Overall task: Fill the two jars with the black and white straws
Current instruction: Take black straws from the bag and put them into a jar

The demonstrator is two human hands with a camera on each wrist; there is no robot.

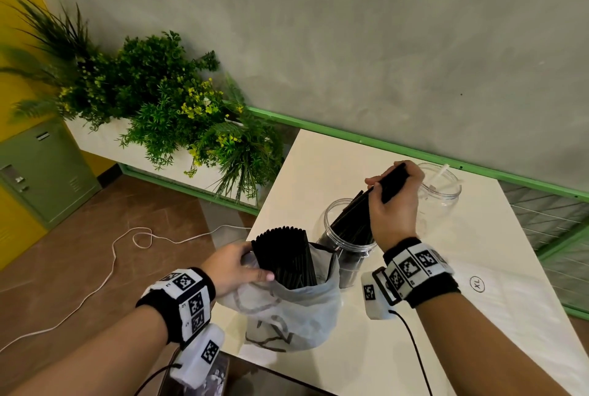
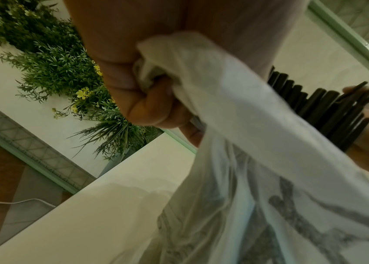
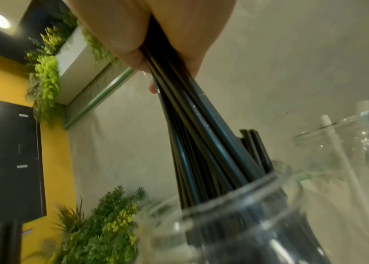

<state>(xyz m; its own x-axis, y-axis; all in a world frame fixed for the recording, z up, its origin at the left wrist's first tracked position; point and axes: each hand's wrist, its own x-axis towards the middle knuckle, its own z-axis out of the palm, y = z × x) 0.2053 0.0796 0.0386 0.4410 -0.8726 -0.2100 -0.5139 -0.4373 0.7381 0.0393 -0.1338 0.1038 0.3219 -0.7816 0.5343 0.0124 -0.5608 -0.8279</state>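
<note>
Right hand (image 1: 393,204) fisted round bunch of black straws (image 3: 192,125), lower ends inside near clear jar (image 1: 347,242) on white table (image 1: 478,268). Left hand (image 1: 232,265) gripping rim of plastic bag (image 1: 296,309) packed with black straws. Far jar (image 1: 441,185) holding white straws (image 3: 341,153).

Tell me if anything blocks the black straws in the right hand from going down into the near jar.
Nothing visible does. The right hand grips the black straws with their lower ends already inside the open mouth of the near jar, beside straws standing there.
</note>
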